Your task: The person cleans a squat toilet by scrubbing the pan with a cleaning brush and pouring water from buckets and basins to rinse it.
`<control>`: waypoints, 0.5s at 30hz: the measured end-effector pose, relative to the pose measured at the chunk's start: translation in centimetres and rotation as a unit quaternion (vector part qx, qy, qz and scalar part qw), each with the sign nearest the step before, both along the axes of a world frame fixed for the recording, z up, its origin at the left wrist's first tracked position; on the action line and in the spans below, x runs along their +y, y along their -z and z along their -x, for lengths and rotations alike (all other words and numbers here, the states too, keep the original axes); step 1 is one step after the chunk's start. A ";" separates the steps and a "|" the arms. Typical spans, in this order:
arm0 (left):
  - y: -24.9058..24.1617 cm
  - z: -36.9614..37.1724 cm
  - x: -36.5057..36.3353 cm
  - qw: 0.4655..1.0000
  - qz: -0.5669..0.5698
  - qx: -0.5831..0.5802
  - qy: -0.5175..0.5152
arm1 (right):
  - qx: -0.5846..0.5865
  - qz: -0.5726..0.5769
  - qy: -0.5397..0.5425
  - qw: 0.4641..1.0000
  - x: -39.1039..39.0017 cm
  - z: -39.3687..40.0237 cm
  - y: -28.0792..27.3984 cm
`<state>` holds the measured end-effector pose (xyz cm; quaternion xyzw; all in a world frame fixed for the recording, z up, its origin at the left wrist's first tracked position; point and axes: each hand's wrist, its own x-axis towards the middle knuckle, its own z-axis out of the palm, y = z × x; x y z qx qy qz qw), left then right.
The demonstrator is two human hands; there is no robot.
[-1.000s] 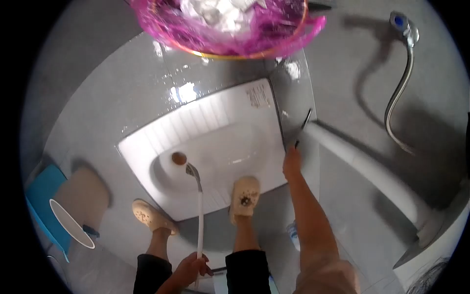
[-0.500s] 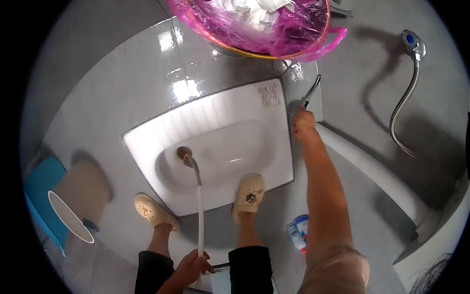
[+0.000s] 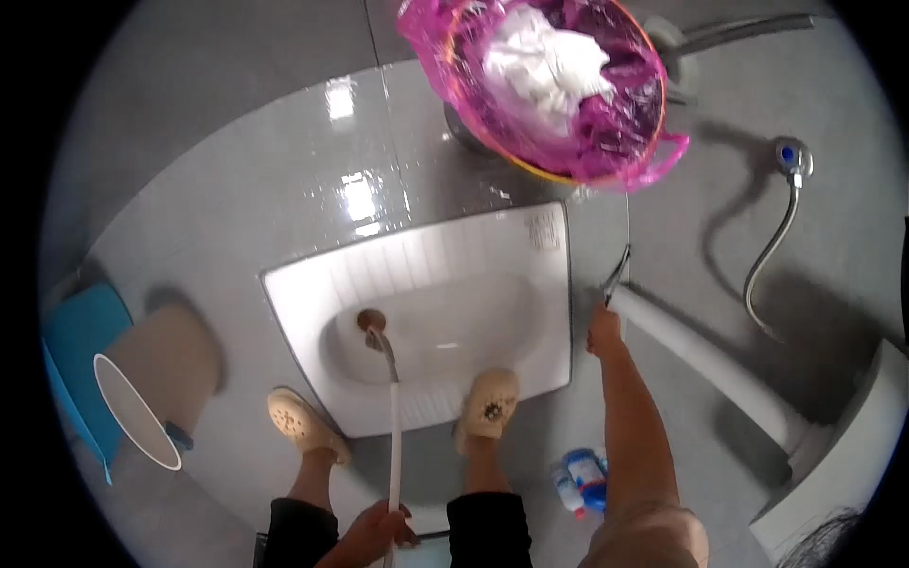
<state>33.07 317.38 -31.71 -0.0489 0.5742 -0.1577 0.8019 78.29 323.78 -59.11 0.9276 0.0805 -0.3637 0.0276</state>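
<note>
Left hand (image 3: 379, 535), in the head view, has its fingers wrapped around a long white-handled tool (image 3: 396, 445), which reaches out over the white squat pan (image 3: 549, 346), its grey bent end right by the drain hole (image 3: 371, 320); whether that end touches is hard to call! Over on the other side, the right hand (image 3: 604, 331) is closed round a thin dark tool (image 3: 618, 273), beside the pan and close to the white pedestal (image 3: 705, 360), its tip pointing away. One beige clog (image 3: 490, 402) overlaps the pan's near edge, two bottles (image 3: 583, 481) lie near the right forearm, and a pink-lined basket (image 3: 530, 156) sits beyond, white crumpled material (image 3: 549, 71) inside!
</note>
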 end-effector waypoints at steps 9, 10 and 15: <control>0.7 2.0 -1.9 0.999 -0.027 -0.015 0.027 | 0.081 -0.186 0.286 0.936 2.4 5.5 -3.8; 0.3 2.3 -1.7 0.999 -0.018 -0.027 0.022 | 0.150 -0.161 0.304 0.927 2.9 5.8 -5.9; 0.3 1.8 -2.8 0.999 -0.042 -0.007 -0.010 | 0.175 -0.194 0.421 0.869 9.2 6.7 -2.8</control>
